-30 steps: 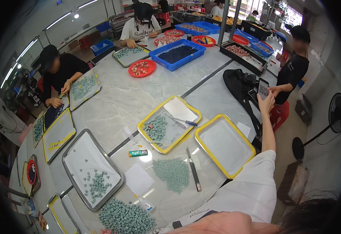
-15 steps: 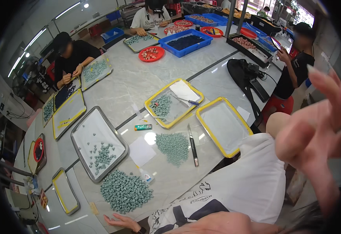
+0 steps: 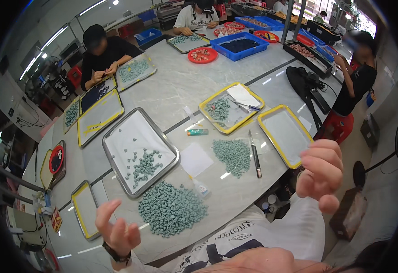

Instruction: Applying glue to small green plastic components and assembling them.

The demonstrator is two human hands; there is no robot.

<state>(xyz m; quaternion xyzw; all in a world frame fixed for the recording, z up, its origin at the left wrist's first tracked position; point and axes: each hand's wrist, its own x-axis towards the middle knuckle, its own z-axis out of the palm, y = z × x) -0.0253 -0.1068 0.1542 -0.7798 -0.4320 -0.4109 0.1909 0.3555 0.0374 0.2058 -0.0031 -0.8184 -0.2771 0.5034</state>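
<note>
My left hand (image 3: 119,230), a dark watch on its wrist, is raised at the table's near left edge with fingers apart and bent, holding nothing. Beside it lies a large heap of small grey-green pieces (image 3: 171,209). My right hand (image 3: 321,175) hangs in the air off the table's right side, its fingers loosely curled and apart, with nothing seen in them. Nearest to it is a yellow-rimmed tray (image 3: 278,129) with a pale lining. Left of that tray are a craft knife (image 3: 255,154) and a second, smaller pile of green pieces (image 3: 232,157).
A metal tray (image 3: 174,160) with scattered green pieces stands beyond the heap. Near it are a white paper (image 3: 196,159), a small glue bottle (image 3: 201,187) and a green lighter (image 3: 197,132). Another yellow-rimmed tray (image 3: 228,129) holds pieces and tweezers. Co-workers sit around the table.
My right hand has come down and inward from the upper right. My left hand has risen from the near edge. The view has shifted, so the table sits further right.
</note>
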